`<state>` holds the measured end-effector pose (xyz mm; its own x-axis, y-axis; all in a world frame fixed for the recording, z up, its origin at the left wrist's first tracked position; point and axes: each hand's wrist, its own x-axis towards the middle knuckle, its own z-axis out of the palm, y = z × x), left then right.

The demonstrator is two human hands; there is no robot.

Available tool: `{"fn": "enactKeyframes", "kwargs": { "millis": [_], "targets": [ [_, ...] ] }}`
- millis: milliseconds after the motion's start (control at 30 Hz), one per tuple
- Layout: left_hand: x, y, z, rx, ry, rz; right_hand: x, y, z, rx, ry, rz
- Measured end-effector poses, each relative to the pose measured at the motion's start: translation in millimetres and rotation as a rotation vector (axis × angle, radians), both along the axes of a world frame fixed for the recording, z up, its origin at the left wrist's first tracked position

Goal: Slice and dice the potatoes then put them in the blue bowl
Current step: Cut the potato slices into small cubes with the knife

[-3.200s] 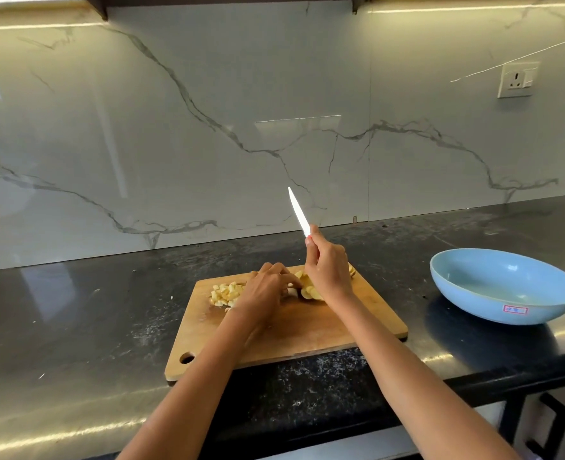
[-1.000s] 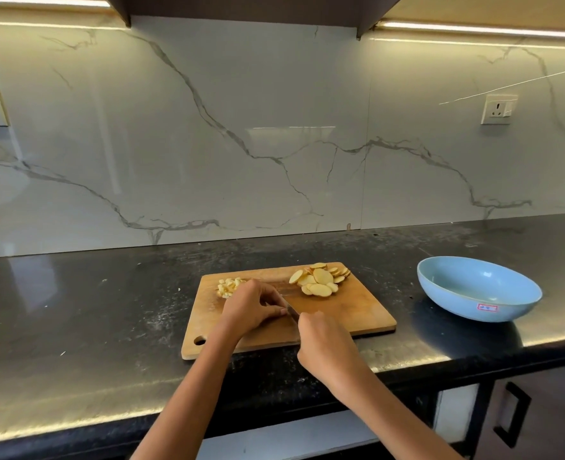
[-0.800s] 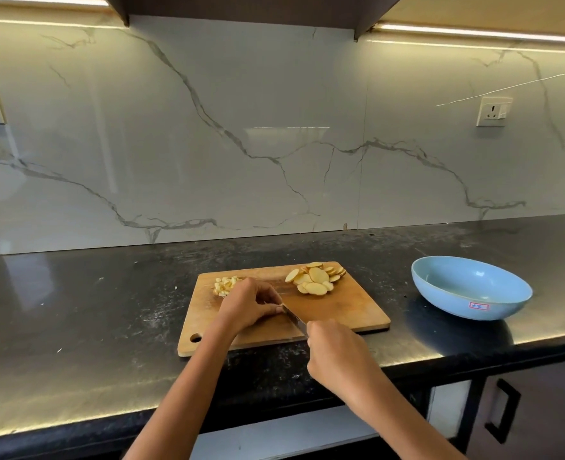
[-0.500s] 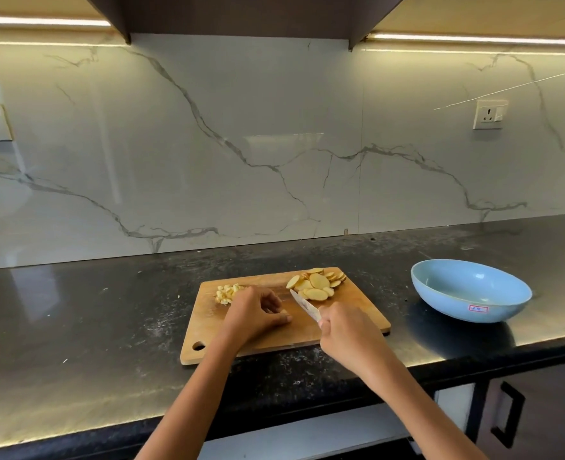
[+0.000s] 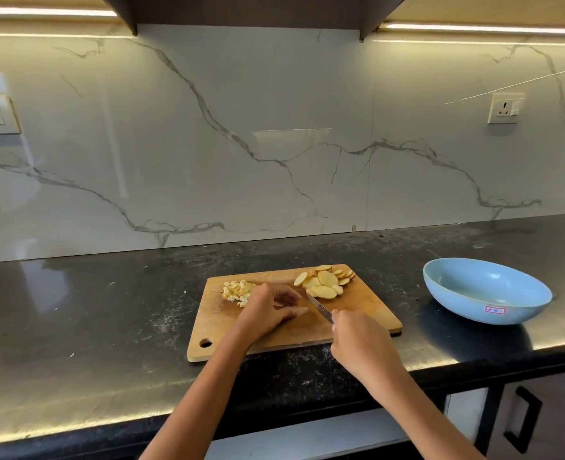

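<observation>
the right hand (image 5: pixel 357 340) grips a knife (image 5: pixel 319 307) over the wooden board (image 5: pixel 357 313). the left hand (image 5: pixel 267 310) rests on the board, fingers loosely bent; whether it holds anything is hidden. potato slices (image 5: pixel 325 282) lie far right, diced bits (image 5: pixel 238 290) far left. the blue bowl (image 5: pixel 486 293) sits right on the tabletop (image 5: pixel 92 310).

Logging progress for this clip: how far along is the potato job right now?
Partly done. A diced pile and a heap of round slices lie on the cutting board. In hand: the right hand grips the knife while the left hand rests on the board beside the blade. Left: dicing those slices and filling the blue bowl, which holds no potato.
</observation>
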<state>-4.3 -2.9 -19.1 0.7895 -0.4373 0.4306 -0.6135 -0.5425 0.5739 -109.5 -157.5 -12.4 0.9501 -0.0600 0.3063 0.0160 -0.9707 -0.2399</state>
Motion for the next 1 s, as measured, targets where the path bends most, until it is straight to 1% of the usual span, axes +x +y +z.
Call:
{"fn": "enactKeyframes", "kwargs": {
  "millis": [100,367,767,867,1000],
  "targets": [
    [-1,-1,-1,-0.006,-0.029,0.058,-4,6,-1,-0.037,0.011,-0.008],
    [-3,-6,2,0.024,-0.044,-0.005,-4,5,5,-0.053,-0.046,0.02],
    [2,-6,0,0.0,-0.034,0.02,0,17,8,-0.081,0.053,0.08],
    [2,-6,0,0.004,-0.027,0.027,-7,17,9,-0.109,0.043,0.101],
    [2,-7,0,0.014,-0.024,0.038,-22,17,2,-0.141,-0.023,0.102]
  ]
}}
